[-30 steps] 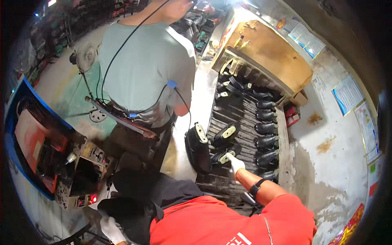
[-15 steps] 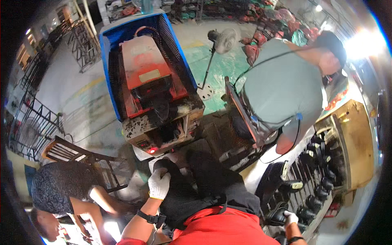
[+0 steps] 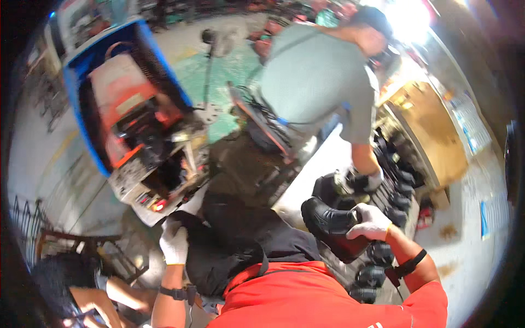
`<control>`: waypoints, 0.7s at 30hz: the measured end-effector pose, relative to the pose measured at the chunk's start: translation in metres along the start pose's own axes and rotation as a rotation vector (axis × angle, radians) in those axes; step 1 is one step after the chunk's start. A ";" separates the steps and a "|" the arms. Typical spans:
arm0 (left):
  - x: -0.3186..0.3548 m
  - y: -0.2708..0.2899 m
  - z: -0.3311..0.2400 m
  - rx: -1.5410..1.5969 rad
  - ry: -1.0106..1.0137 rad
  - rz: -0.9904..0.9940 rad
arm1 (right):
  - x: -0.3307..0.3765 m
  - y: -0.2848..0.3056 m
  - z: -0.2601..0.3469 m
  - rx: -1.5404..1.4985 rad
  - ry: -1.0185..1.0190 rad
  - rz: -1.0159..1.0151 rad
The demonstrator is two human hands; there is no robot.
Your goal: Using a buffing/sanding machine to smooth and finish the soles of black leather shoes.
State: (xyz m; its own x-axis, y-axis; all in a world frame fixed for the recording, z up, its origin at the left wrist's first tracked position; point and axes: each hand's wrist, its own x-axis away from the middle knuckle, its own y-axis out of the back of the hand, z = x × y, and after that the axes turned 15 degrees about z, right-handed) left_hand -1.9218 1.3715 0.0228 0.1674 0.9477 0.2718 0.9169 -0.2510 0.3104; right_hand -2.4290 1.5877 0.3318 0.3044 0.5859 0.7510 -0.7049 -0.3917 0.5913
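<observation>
My right hand (image 3: 371, 222), in a white glove, grips a black lace-up shoe (image 3: 324, 216) by one end. It holds the shoe over the rack (image 3: 350, 279) of dark shoes at my right. The fingers on the shoe's far side are hidden. My left hand (image 3: 174, 245), also white-gloved, has its fingers curled in beside my black trouser leg (image 3: 199, 240). Anything inside those fingers is hidden from view. Several black shoes (image 3: 372, 277) stand on the rack under my right forearm.
A person in a grey shirt (image 3: 311, 71) works ahead right, one hand at a shoe (image 3: 350, 183). Another person (image 3: 71, 279) bends at lower left. A red machine (image 3: 123, 87) in a blue bin (image 3: 167, 52) stands ahead left. A brown board (image 3: 432, 131) is beyond the rack.
My right hand has come up and forward from the rack with the black shoe in it. The view has swung right. The grey-shirted person's arm now reaches to a shoe. My left hand stays curled.
</observation>
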 end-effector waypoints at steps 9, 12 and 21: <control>0.050 -0.006 -0.017 0.381 0.171 -0.097 | -0.127 -0.125 -0.013 0.293 -0.069 -0.188; 0.053 -0.005 -0.025 0.386 0.168 -0.128 | -0.148 -0.112 -0.034 0.362 -0.021 -0.090; -0.018 -0.024 -0.157 0.553 0.028 0.331 | -0.139 -0.037 0.286 0.418 1.304 -0.513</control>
State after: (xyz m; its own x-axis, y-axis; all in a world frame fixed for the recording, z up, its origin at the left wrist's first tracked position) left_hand -2.0041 1.3292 0.1537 0.4703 0.8303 0.2989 0.8712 -0.3830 -0.3070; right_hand -2.2616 1.3178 0.2899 -0.4847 0.8459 -0.2226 -0.3974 0.0137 0.9175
